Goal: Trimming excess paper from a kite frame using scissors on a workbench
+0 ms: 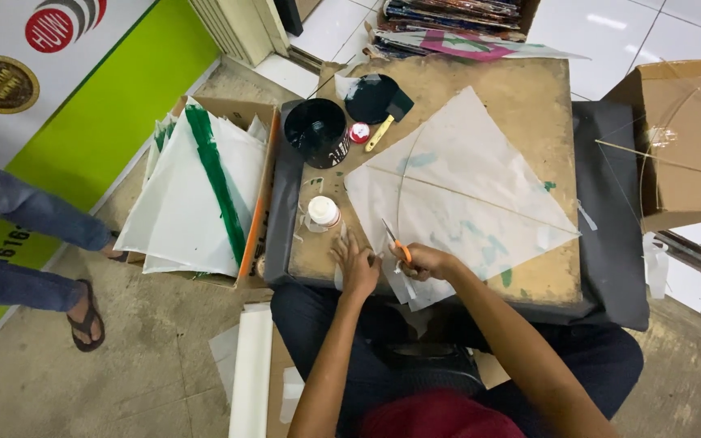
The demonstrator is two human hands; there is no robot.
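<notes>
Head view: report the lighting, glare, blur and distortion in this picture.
Head view: even indoor light with soft shadows; glare streaks on the glossy white floor tiles at top; wide-angle bending curves the worn brown square work board and the edges; the left hand and the right hand with orange-handled scissors on the translucent white paper kite look sharp.

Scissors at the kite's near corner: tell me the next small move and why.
Probably close the scissors to snip the paper at the corner. The right hand holds them with blades pointing away over the white kite, while the left hand presses the paper flat on the table beside them.
</notes>
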